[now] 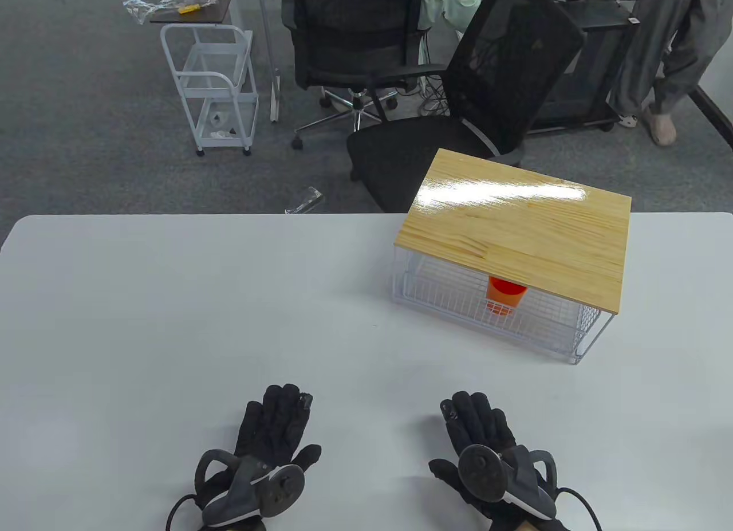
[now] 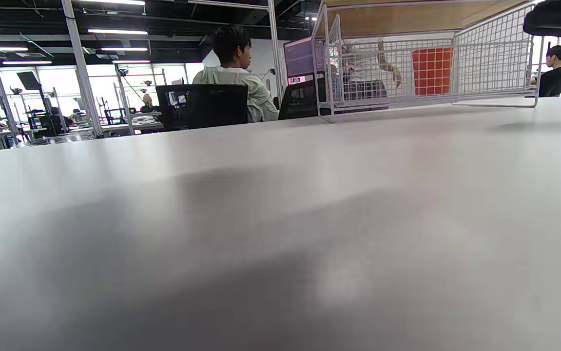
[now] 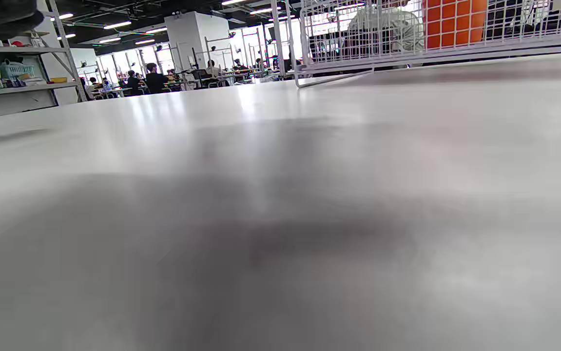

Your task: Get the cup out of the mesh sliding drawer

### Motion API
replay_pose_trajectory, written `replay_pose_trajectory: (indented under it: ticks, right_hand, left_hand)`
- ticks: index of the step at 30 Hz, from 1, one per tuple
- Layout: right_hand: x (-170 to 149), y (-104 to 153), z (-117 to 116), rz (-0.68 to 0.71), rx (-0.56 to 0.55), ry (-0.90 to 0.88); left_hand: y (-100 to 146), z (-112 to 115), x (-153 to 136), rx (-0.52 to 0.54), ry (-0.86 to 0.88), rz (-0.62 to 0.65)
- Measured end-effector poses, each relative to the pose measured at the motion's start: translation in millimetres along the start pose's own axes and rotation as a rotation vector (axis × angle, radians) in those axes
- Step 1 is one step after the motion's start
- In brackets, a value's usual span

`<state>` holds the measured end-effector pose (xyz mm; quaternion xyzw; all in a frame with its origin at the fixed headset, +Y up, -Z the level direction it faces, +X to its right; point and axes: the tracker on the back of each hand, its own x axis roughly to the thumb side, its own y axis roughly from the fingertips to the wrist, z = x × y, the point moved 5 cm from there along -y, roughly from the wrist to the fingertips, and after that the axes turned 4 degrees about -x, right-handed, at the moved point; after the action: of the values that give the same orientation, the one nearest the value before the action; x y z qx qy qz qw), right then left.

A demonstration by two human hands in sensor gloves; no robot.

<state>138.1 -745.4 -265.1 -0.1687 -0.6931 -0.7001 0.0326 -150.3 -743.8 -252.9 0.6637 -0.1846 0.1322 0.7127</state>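
Sitting in the drawer (image 1: 532, 319), cup (image 1: 506, 295), well beyond flat fingers (image 1: 280, 408).

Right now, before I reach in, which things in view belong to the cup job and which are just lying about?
Job:
- orange cup, inside the drawer
- white mesh drawer, pushed in under the wooden top
- left hand and right hand, flat on the table, holding nothing

Lying about:
- black office chair
- white trolley
- plastic wrapper on the floor

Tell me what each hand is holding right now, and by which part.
Nothing is held. The left hand and the right hand both lie flat on the table, fingers spread. The orange cup sits untouched in the mesh drawer.
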Motion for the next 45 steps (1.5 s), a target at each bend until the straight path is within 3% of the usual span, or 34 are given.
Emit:
replay_pose_trajectory:
  ticks: [26, 35, 45]
  right_hand:
    - [-6.0, -3.0, 1.6, -0.041, -0.007, 0.025]
    - [-30.5, -19.0, 30.7, -0.162, -0.114, 0.052]
    - [-89.0, -68.7, 63.6, -0.328, -0.166, 0.125]
  left_hand:
    - [-0.3, 1.3, -1.3, -0.009, -0.005, -0.014]
    - [-0.7, 2.0, -1.0, -0.014, -0.005, -0.008]
    - [-0.2, 1.5, 0.6, -0.003, -0.013, 0.005]
